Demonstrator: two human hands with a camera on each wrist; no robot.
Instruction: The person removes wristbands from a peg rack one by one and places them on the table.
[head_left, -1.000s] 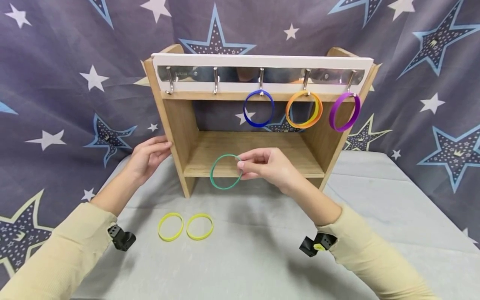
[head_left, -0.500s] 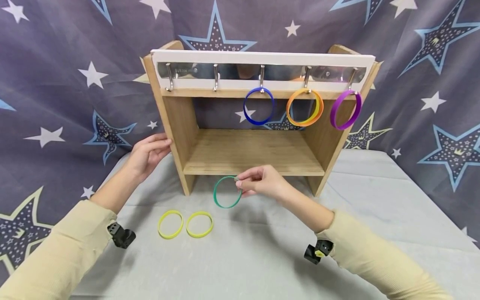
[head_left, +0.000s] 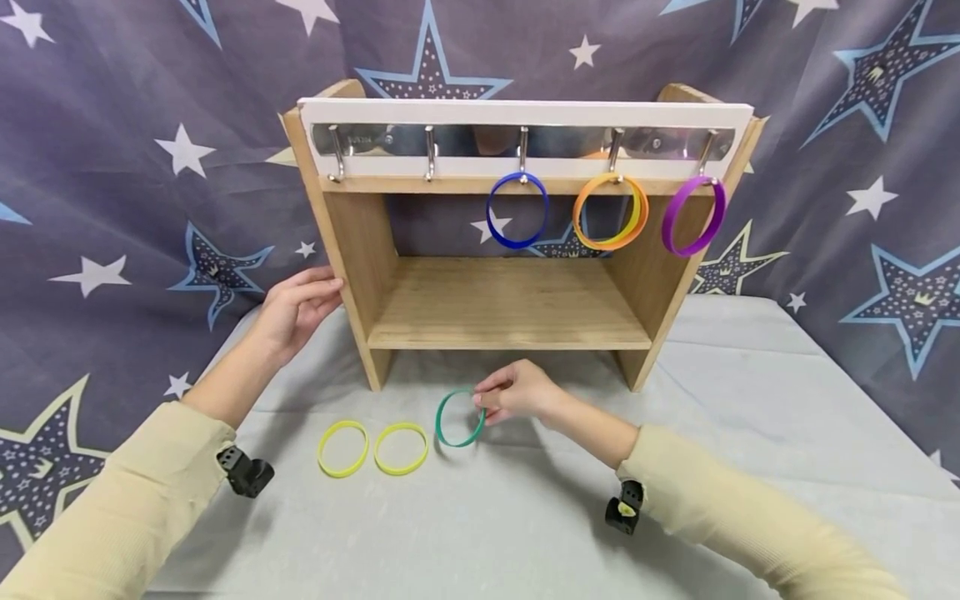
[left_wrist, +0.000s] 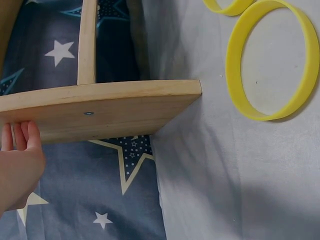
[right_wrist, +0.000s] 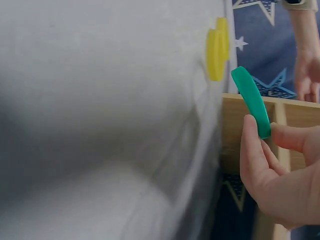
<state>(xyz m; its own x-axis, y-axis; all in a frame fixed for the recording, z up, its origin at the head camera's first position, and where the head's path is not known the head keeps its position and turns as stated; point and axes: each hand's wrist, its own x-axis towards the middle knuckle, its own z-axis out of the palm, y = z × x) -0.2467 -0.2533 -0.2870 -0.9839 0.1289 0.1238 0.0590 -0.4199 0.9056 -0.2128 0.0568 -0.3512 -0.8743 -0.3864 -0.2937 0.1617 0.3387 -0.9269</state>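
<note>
My right hand (head_left: 517, 392) pinches a green silicone wristband (head_left: 440, 425) by its right side, just above the table in front of the wooden shelf (head_left: 510, 337). In the right wrist view, thumb and fingers grip the lower end of the green wristband (right_wrist: 252, 100). With its fingertips, my left hand (head_left: 296, 312) touches the outer face of the shelf's left side panel; the left wrist view shows these fingers (left_wrist: 33, 135) straight against the wood. Two yellow wristbands (head_left: 342, 473) lie side by side on the table, left of the green one.
A metal hook rail (head_left: 465, 142) runs along the shelf's top. Blue (head_left: 517, 243), orange and yellow (head_left: 641, 212), and purple (head_left: 667, 225) wristbands hang from its middle and right hooks. The two left hooks bear nothing. A starry curtain (head_left: 112, 167) stands behind the table.
My right hand has lowered the green wristband from in front of the shelf board toward the table, beside the yellow ones. My left hand stays against the side panel.
</note>
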